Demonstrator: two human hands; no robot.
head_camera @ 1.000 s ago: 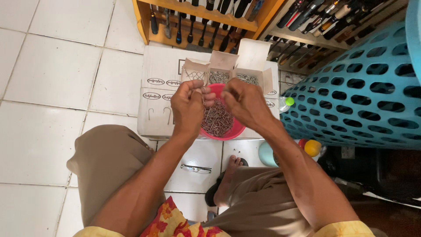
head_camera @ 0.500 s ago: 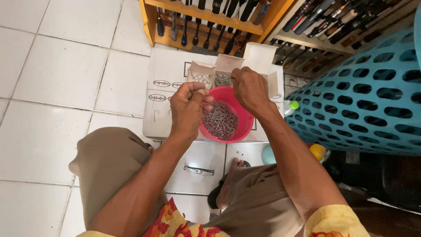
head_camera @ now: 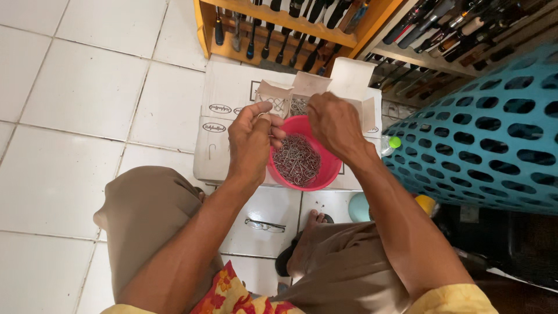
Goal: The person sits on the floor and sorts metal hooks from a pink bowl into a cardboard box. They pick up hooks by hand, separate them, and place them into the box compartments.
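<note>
A red bowl (head_camera: 329, 172) full of small metal hooks (head_camera: 296, 160) rests on a white cardboard box (head_camera: 228, 93). My left hand (head_camera: 250, 142) hovers over the bowl's left rim with thumb and fingers pinched on a few hooks. My right hand (head_camera: 336, 125) is over the bowl's far rim, fingers curled downward; whether it holds anything is hidden. Just beyond the bowl stand small open cartons (head_camera: 278, 97) with more hooks inside.
A wooden rack of rods (head_camera: 279, 29) stands behind the box. A teal perforated basket (head_camera: 482, 128) fills the right side, a green-capped bottle (head_camera: 390, 143) beside it. Eyeglasses (head_camera: 264, 225) lie on the white tile floor between my knees.
My right hand went out to the small cartons and has come back a little over the bowl. My left hand stayed pinched by the bowl's left rim.
</note>
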